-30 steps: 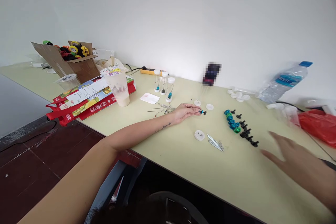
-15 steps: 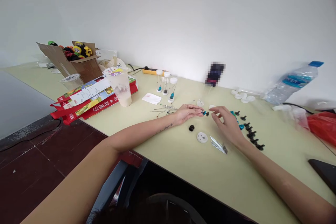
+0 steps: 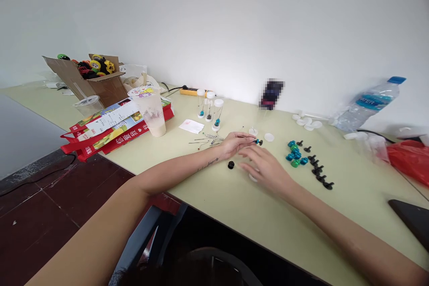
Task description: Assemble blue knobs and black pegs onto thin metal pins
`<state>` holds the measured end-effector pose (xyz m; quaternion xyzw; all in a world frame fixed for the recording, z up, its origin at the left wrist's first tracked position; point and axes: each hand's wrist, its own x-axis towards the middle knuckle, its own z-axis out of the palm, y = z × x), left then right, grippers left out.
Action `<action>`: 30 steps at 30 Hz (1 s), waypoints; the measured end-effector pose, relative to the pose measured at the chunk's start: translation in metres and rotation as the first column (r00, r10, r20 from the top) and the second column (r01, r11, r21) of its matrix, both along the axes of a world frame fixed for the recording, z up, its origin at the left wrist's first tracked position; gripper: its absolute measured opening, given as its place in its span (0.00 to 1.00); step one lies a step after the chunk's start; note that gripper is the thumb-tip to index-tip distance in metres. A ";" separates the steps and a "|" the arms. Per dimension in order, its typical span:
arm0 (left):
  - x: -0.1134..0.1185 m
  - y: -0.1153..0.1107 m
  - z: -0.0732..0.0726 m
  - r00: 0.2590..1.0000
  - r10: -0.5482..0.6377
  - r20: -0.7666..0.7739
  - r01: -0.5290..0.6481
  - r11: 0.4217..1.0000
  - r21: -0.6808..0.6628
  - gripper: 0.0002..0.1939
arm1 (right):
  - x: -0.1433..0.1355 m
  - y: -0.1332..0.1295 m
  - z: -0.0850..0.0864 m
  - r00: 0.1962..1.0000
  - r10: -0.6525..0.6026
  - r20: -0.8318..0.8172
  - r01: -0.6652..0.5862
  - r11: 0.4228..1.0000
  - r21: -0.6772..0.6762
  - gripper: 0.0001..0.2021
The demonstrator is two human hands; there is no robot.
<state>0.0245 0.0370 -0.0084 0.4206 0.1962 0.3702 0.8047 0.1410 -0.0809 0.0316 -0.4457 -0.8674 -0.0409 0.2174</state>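
My left hand (image 3: pixel 237 144) is closed in a pinch around a small blue part with a black disc-like end (image 3: pixel 260 142). My right hand (image 3: pixel 266 167), smeared a little by motion, reaches leftward just in front of it, fingers apart and nothing seen between them. Close to those fingertips a small black ribbed part (image 3: pixel 231 165) lies on the table. Under the right hand a white disc (image 3: pixel 253 178) is mostly covered. Thin metal rods with coloured tips (image 3: pixel 212 140) lie beside my left wrist. Blue and green knobs (image 3: pixel 295 156) and a row of black stemmed pieces (image 3: pixel 318 170) are to the right.
Three clear tubes with white caps (image 3: pixel 217 114) stand toward the wall, near a white paper (image 3: pixel 191 126). Left are a drink cup (image 3: pixel 152 114), a red bag (image 3: pixel 124 140) and a carton of toys (image 3: pixel 105 89). A water bottle (image 3: pixel 368 105) leans at right.
My right hand has moved left and toward me, now covering the metal pins and most of the white disc. The black ribbed part lies farther left. My left hand keeps its hold.
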 end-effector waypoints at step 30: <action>0.001 0.005 -0.004 1.000 -0.003 0.005 0.002 0.998 0.059 0.08 | 0.105 0.023 0.039 0.691 -0.470 0.548 0.687 0.663 -0.298 0.09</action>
